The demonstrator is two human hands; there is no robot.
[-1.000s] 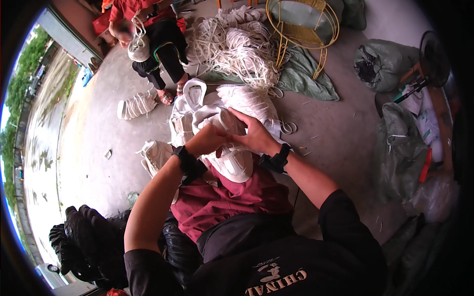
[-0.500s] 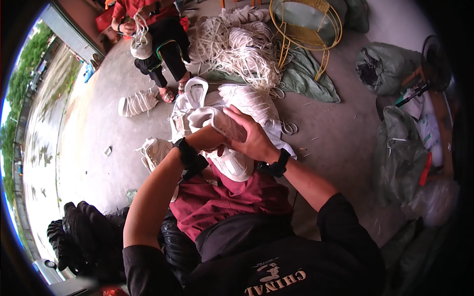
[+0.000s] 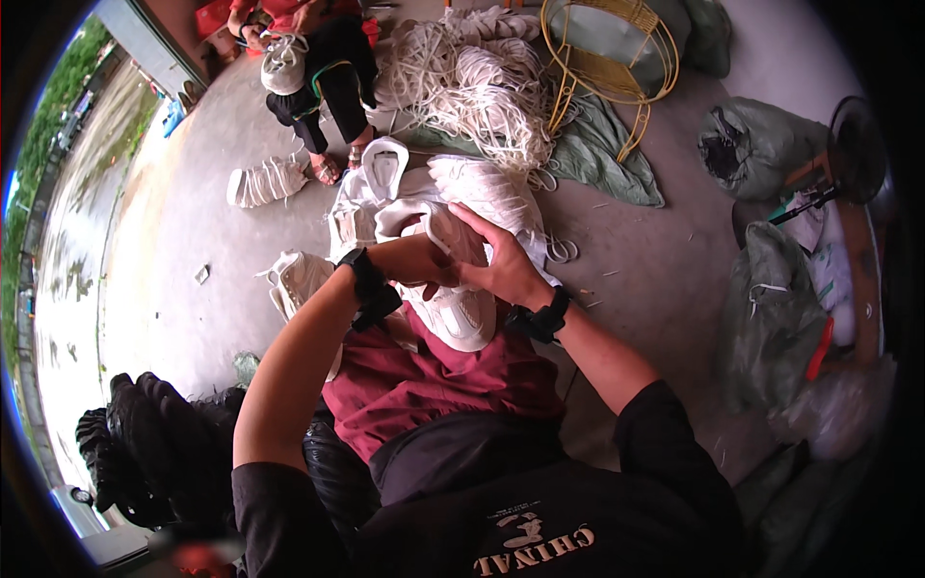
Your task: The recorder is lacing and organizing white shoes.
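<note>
In the head view, the left hand [image 3: 416, 258] and right hand [image 3: 501, 265] were both closed on 1 white sneaker [image 3: 453, 303] held over the lap, the right fingers curled across its upper and the left gripping from the other side. The shoe's long axis ran from the hands down toward the maroon cloth [image 3: 424, 385]; the right hand sat nearer its middle, with a pile of white laces [image 3: 472, 87] well apart beyond.

My black short-sleeved T-shirt [image 3: 540, 511], pale print across chest, sleeves ending above elbows. My forearms bare. Black band [image 3: 370, 287] on my left wrist, broad and chunky. Black watch [image 3: 541, 316] on my right wrist, strap dark, face hidden. Maroon trousers [image 3: 424, 385] over my lap, cloth creased. No gloves on my left hand [image 3: 424, 260] or my right hand [image 3: 501, 265].
</note>
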